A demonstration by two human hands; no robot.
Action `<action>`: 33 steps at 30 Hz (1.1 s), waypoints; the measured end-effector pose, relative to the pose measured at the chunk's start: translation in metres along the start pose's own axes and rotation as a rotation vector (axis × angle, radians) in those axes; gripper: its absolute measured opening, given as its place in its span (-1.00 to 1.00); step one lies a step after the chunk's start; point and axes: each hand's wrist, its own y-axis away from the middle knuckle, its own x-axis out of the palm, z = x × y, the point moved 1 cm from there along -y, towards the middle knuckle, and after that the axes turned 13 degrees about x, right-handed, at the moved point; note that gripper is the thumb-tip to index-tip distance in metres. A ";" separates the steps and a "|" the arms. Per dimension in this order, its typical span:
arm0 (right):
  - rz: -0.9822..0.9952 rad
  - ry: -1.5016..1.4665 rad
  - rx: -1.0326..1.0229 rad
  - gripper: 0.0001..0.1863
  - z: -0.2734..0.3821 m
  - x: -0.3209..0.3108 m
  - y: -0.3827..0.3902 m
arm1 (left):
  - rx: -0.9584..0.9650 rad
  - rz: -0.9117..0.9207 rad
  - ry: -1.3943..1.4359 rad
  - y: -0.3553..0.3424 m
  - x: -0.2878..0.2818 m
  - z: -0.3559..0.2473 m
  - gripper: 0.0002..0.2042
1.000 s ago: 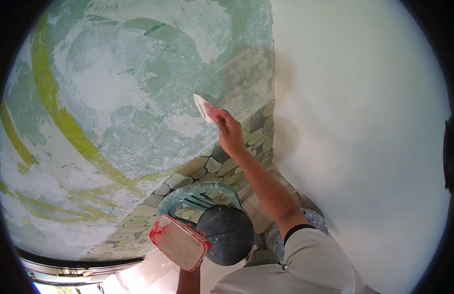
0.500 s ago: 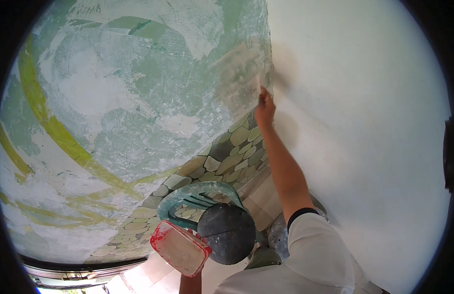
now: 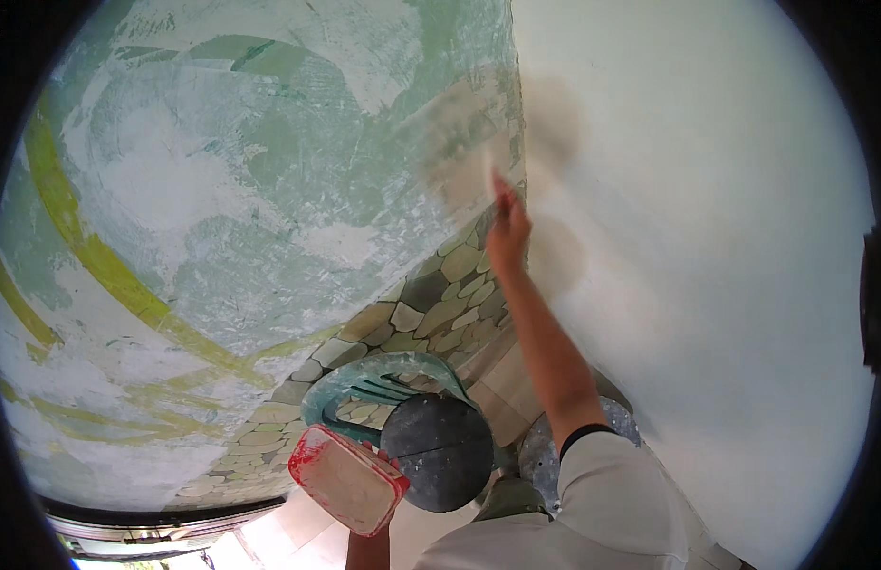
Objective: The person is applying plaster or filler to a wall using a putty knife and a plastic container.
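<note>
My right hand (image 3: 509, 228) is raised to the wall near the corner, its fingers closed round a thin pale tool (image 3: 493, 173). Motion smears the tool, so its exact kind does not show. Just beyond it lies a damp-looking beige patch (image 3: 455, 133) on the green and white wall (image 3: 298, 161). Low in front of me, my left hand (image 3: 387, 460) grips a red plastic tub (image 3: 399, 487) by its right side. Smeared red walls surround the beige paste (image 3: 341, 483) inside the tub. Most of the left hand is hidden under it.
A paint-spotted green plastic chair (image 3: 319, 399) stands below, with a black round disc (image 3: 438, 451) beside it. Another grey speckled round object (image 3: 540, 461) is partly behind my right arm. Stone-patterned cladding (image 3: 407, 318) runs along the wall's base. A smooth white wall (image 3: 707, 237) rises on the right.
My right hand has shifted slightly left and down along the wall, and the tool is more blurred. The left hand with the tub has barely moved.
</note>
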 end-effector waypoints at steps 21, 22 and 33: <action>0.223 0.012 0.094 -0.58 0.087 0.052 0.090 | 0.072 0.098 -0.172 0.005 -0.022 -0.013 -0.33; 0.112 -0.008 0.175 -0.59 0.085 0.048 0.063 | 0.081 0.098 -0.173 0.009 -0.027 -0.017 -0.33; 0.050 0.219 -0.029 -0.37 0.056 0.110 0.100 | 0.076 0.009 -0.002 0.024 -0.019 -0.024 -0.30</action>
